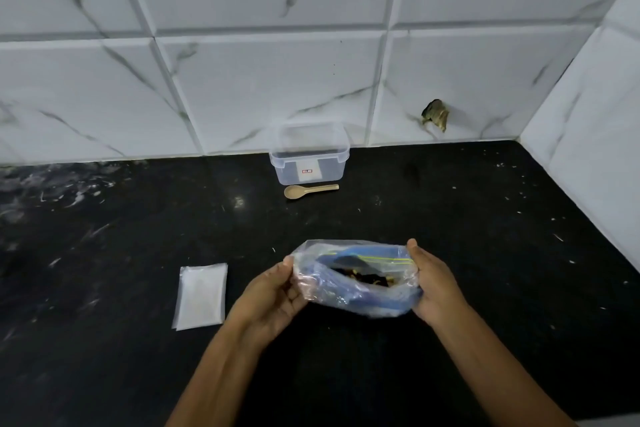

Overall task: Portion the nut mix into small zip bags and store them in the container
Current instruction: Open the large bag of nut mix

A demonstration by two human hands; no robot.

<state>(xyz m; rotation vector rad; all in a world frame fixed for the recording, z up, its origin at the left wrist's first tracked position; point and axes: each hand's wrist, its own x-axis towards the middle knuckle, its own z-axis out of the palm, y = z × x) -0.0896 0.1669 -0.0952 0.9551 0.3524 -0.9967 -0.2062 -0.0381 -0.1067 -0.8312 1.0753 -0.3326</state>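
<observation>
Your black desk [450, 218] meets a marble-tiled wall [277, 62]. Above it, your left hand [273, 298] and right hand [436, 288] each keep a clamped grip on a side of the open nut mix bag [356, 282]. The clear container [309, 153] stands at the wall, small zip bags [201, 296] lie left, and the wooden spoon [309, 191] lies just before the container.

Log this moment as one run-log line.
stage: opening nut mix bag | left hand: grips bag | right hand: grips bag | spoon: untouched | container: open
</observation>
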